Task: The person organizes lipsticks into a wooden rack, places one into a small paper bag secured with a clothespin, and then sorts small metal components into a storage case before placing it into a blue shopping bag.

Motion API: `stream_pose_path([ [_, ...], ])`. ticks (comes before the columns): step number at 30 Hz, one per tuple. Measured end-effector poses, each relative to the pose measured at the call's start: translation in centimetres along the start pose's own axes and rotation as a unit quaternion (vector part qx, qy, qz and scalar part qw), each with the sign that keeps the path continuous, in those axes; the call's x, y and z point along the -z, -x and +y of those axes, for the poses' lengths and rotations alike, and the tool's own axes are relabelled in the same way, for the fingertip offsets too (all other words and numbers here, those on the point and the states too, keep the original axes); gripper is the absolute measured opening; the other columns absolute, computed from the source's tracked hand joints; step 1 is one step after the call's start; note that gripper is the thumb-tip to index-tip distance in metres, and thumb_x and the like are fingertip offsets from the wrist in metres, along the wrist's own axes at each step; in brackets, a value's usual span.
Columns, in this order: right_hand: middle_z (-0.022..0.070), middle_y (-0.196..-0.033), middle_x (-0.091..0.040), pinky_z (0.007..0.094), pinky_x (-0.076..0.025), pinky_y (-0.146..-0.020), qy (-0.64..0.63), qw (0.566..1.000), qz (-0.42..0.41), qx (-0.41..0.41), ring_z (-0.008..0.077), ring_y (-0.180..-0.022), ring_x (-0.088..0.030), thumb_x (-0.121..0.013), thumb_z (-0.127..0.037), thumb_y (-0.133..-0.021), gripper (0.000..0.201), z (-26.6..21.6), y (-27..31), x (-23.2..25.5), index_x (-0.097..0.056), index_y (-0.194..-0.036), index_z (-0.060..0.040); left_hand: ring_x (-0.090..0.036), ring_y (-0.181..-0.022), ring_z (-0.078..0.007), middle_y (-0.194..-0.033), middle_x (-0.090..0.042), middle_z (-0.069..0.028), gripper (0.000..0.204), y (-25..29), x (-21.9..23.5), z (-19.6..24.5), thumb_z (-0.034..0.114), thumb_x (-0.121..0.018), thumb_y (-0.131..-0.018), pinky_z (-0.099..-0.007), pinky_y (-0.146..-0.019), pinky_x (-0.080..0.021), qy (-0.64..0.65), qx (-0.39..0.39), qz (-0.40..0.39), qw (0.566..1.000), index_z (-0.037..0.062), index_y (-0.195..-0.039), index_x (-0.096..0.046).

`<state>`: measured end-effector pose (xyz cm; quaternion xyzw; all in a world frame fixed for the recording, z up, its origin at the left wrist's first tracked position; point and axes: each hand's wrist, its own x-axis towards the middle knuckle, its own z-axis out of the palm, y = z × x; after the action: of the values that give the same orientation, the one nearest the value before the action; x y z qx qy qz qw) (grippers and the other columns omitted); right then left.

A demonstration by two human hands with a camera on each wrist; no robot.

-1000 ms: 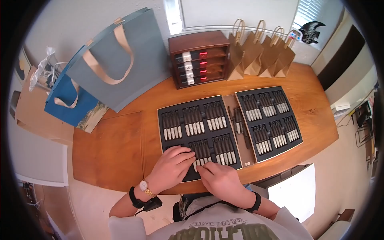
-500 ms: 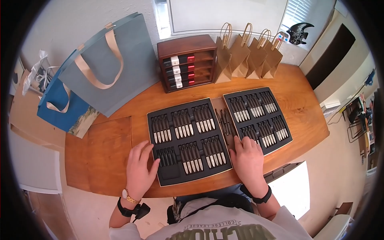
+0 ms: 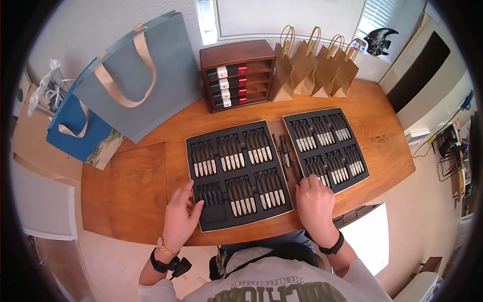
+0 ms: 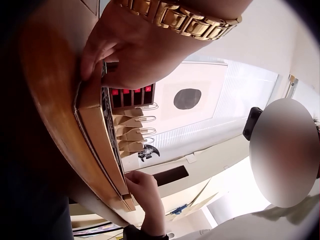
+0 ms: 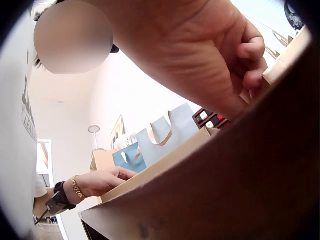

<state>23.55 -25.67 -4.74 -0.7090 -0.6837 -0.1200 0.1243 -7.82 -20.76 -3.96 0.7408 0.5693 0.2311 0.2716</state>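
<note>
A black tray with a pale rim holds rows of slim dark pieces with pale rounded ends; its lower-left group is dark throughout. My left hand grips this tray's left edge near the front corner, thumb on top and fingers against the outer side, also seen in the left wrist view. A second black tray with similar pieces lies to the right. My right hand is at its near-left corner, fingers curled down around the edge; their tips are hidden from above. In the right wrist view these fingers meet the pale cardboard edge.
A brown strip with loose dark slim pieces lies between the trays. Behind stand a wooden rack, several kraft paper bags and a large grey-blue bag. A smaller blue bag is at the left. The wooden table's edge curves in front.
Both hands have left the pale-ended pieces in the left tray's lower-middle group, one moving to the left edge, the other right. Since half a second ago, the right fingers have curled more.
</note>
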Motion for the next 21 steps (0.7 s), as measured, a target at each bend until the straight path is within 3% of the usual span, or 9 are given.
stream_pose_path([
  [2,0.0049,-0.074,-0.051,0.0289,-0.048,-0.053,0.096,0.995,-0.021,0.031,0.018,-0.066,-0.06,-0.068,-0.008,-0.071,0.013,0.4,-0.3,-0.3,-0.056,-0.071,-0.0082,-0.06,-0.064,-0.0168,-0.094,-0.057,-0.0109,0.054,0.2,-0.2,0.6,0.005,-0.069,-0.088,-0.0303,-0.062,-0.052,-0.01,0.001,0.005,1.0,-0.0023,-0.139,-0.05],
  [5,0.0038,-0.073,-0.051,0.0269,-0.048,-0.051,0.12,0.991,-0.028,0.055,0.0156,-0.065,-0.06,-0.066,-0.006,-0.069,0.01,0.9,-0.7,-0.2,-0.056,-0.071,-0.0088,-0.06,-0.064,-0.0156,-0.095,-0.058,-0.011,0.055,0.2,-0.5,1.3,0.004,-0.069,-0.087,-0.0288,-0.061,-0.051,0.041,0.04,0.036,0.998,-0.002,-0.139,-0.051],
  [9,0.0063,-0.074,-0.053,0.0291,-0.05,-0.052,0.054,0.996,-0.025,0.069,0.0188,-0.065,-0.062,-0.066,-0.004,-0.069,0.01,1.9,-1.0,0.0,-0.057,-0.07,-0.008,-0.061,-0.066,-0.0126,-0.097,-0.058,-0.0096,0.056,0.3,-0.7,0.4,0.001,-0.07,-0.087,-0.0253,-0.059,-0.052,0.076,0.029,0.03,0.996,-0.0004,-0.14,-0.052],
  [14,0.0074,-0.072,-0.055,0.0333,-0.051,-0.053,0.036,0.999,0.006,0.01,0.0229,-0.061,-0.063,-0.064,-0.004,-0.071,0.01,0.6,-0.4,-0.3,-0.056,-0.067,-0.0068,-0.063,-0.073,-0.0124,-0.097,-0.059,-0.0082,0.057,0.1,-0.5,-0.6,-0.001,-0.07,-0.087,-0.0241,-0.062,-0.055,0.116,-0.009,0.0,0.993,0.0007,-0.14,-0.052],
  [21,0.0067,-0.072,-0.055,0.032,-0.051,-0.052,0.052,0.998,0.013,-0.015,0.0216,-0.061,-0.062,-0.067,-0.008,-0.074,0.013,0.1,0.2,-0.2,-0.056,-0.067,-0.0084,-0.061,-0.072,-0.0126,-0.097,-0.058,-0.0087,0.056,-0.6,-0.9,-1.2,-0.001,-0.069,-0.087,-0.0237,-0.063,-0.055,0.106,-0.033,-0.008,0.994,-0.0006,-0.141,-0.051],
])
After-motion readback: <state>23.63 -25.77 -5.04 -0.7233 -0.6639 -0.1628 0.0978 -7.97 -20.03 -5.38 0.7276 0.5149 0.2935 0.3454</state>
